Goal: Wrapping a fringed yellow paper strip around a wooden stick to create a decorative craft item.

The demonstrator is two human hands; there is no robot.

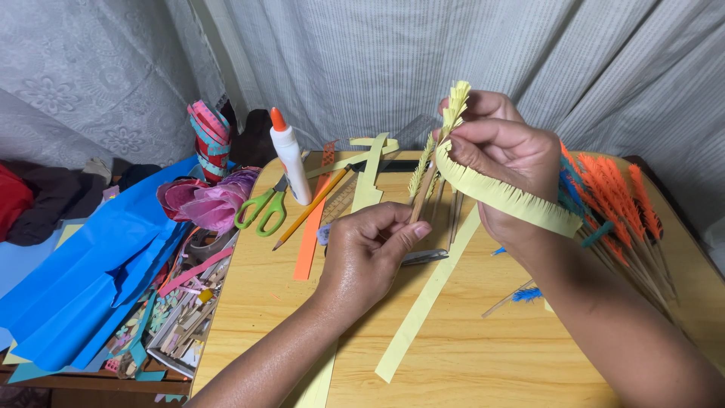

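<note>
Thin wooden stick [420, 198] held upright above the worktop [483, 355], yellow fringed paper strip [513, 198] wound at its top. Left hand [368, 253] grip pinched on the stick's lower end; right hand [504, 155] grip clenched on the strip. Orange fringed sticks [615, 200] right, green scissors [262, 210], glue bottle [290, 157] left.

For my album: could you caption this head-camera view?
Left hand holds a wooden stick while right hand winds a fringed yellow paper strip around it.

Bright, even indoor light from above, soft shadows under the hands on the wooden table [483, 355], sharp focus centre frame, slight wide-angle stretch at the edges, no glare.
</note>
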